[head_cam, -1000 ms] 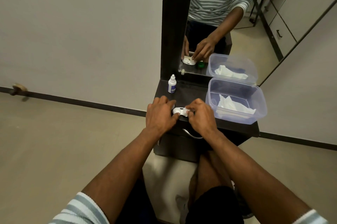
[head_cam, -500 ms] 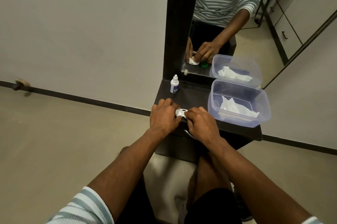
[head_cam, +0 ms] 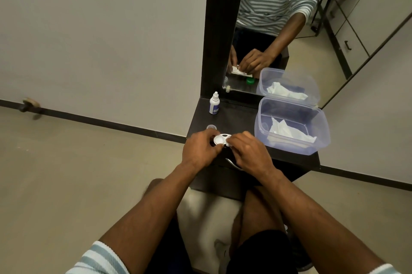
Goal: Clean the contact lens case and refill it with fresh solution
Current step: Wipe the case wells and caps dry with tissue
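A white contact lens case [head_cam: 220, 139] is held between both hands just above the front edge of the dark dresser shelf [head_cam: 236, 117]. My left hand [head_cam: 200, 151] grips its left side, with one open well facing up. My right hand [head_cam: 249, 151] pinches the case's right end; a white bit shows under its fingers, and whether it is tissue I cannot tell. A small clear cap [head_cam: 211, 127] lies on the shelf just behind my left hand. A small white solution bottle [head_cam: 214, 103] with a blue label stands upright at the shelf's back left.
A clear plastic tub [head_cam: 321, 140] holding crumpled white tissue [head_cam: 287, 131] sits on the right of the shelf. A mirror [head_cam: 278, 17] rises behind, reflecting my hands and a green cap. A drawer handle [head_cam: 234, 163] sits below my right hand. Tiled floor lies to the left.
Both hands and the case have stayed at the shelf's front edge. My left hand has shifted, and the clear cap behind it is now uncovered, with the case's open well showing.
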